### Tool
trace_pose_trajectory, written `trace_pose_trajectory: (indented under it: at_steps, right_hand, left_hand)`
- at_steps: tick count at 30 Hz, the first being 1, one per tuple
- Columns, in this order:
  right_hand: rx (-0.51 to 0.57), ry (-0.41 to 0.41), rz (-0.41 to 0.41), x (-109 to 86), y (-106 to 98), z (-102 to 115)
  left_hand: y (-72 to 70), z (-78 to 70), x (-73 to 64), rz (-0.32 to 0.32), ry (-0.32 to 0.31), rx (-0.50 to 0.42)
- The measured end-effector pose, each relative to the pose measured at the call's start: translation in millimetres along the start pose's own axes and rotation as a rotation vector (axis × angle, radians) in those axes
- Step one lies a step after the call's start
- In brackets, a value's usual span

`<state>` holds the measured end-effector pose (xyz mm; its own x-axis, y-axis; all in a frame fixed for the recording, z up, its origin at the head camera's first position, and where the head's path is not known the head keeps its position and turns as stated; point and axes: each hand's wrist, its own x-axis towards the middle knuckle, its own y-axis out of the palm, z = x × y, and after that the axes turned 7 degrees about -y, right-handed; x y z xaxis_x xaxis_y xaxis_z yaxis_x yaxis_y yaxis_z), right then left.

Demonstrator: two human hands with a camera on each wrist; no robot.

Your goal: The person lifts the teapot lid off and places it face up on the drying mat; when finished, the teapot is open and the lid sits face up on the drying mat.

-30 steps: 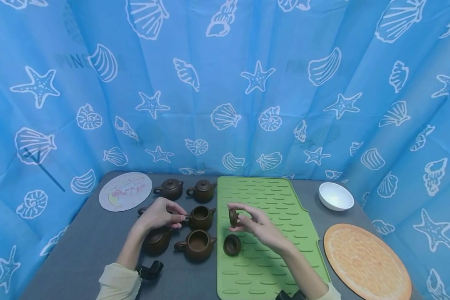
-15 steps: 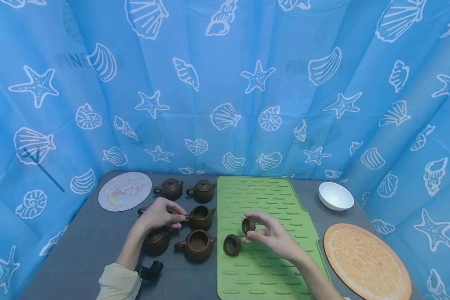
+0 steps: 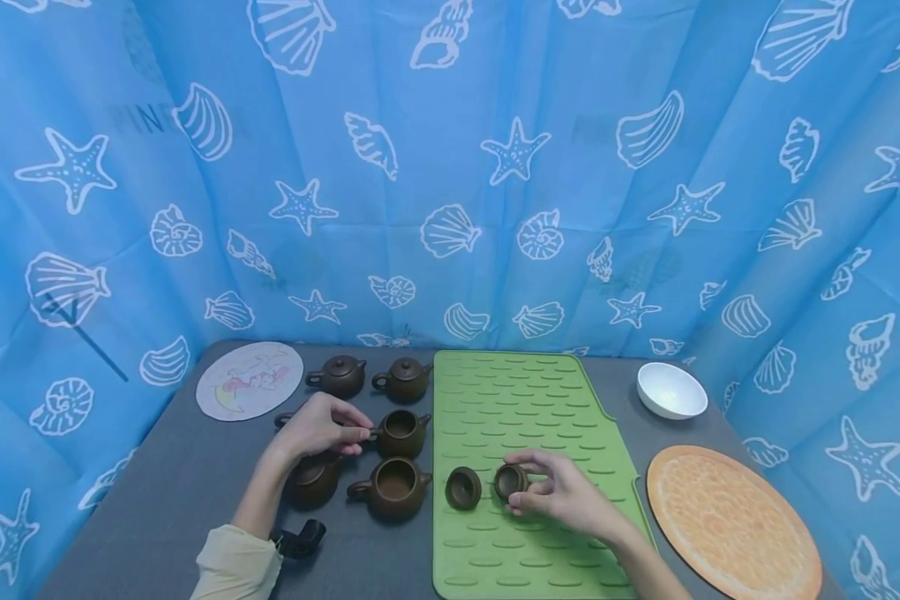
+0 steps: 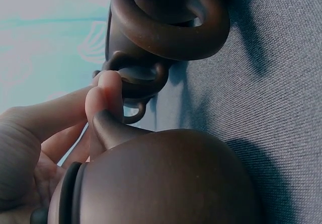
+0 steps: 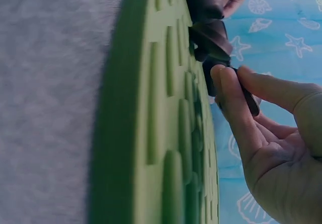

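In the head view my left hand (image 3: 318, 429) pinches the handle of a lidless dark brown teapot (image 3: 402, 433); the left wrist view shows the fingertips at that handle (image 4: 146, 83). My right hand (image 3: 566, 496) holds a teapot lid (image 3: 510, 482) between thumb and fingers, low over the green mat, its hollow underside turned toward the head camera. Whether it touches the mat I cannot tell. A second lid (image 3: 462, 488) lies hollow side up just left of it. Nearer the front stands another lidless teapot (image 3: 396, 489). A lidded teapot (image 3: 313, 482) sits partly behind my left wrist.
Two lidded teapots (image 3: 341, 377) stand at the back, and another is mostly hidden behind my left hand. The green mat (image 3: 525, 383) has raised ridges. A white bowl (image 3: 672, 390) and a round orange-brown mat (image 3: 735, 521) are on the right; a round pale mat (image 3: 249, 381) is back left.
My right hand has carried the lid rightward and toward the front, lowering it beside the other lid. Edge-on before, the lid now shows its hollow underside. My left hand stays put.
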<state>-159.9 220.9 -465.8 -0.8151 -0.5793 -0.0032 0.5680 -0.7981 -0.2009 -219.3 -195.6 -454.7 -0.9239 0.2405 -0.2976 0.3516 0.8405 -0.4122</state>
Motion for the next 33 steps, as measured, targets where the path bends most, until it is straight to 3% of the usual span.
trace_pose_trajectory:
  at_steps: [9,24,33]
  right_hand:
    - [-0.148,0.021,0.017,2.8,4.1,-5.5]
    - [-0.237,-0.008,0.091,7.1,3.3,-4.7]
    - [-0.255,-0.015,0.088,7.3,0.5,-4.2]
  left_hand:
    - [-0.4,-1.0,-0.4,-0.013,-0.019,-0.004]
    - [-0.2,-0.1,1.3,-0.002,-0.003,-0.009]
    - [-0.9,-1.6,1.2,0.014,0.0,-0.005]
